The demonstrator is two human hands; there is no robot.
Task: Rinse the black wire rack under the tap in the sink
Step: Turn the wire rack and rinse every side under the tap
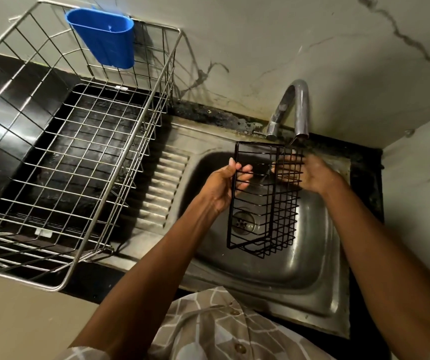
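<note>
Rack (263, 201) at frame centre under tap (290, 110): left hand (224, 185) grips its edge, right hand (310, 174) fingers rub wires. Rotate so stream reaches every side.

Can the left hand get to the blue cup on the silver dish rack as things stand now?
Probably not yet: the left hand grips the black wire rack over the sink. The path to the blue cup looks free once it lets go.

sink basin (310, 258) open below rack (263, 203), tap spout (301, 110) close above, dish basket (78, 141) blocking left
</note>
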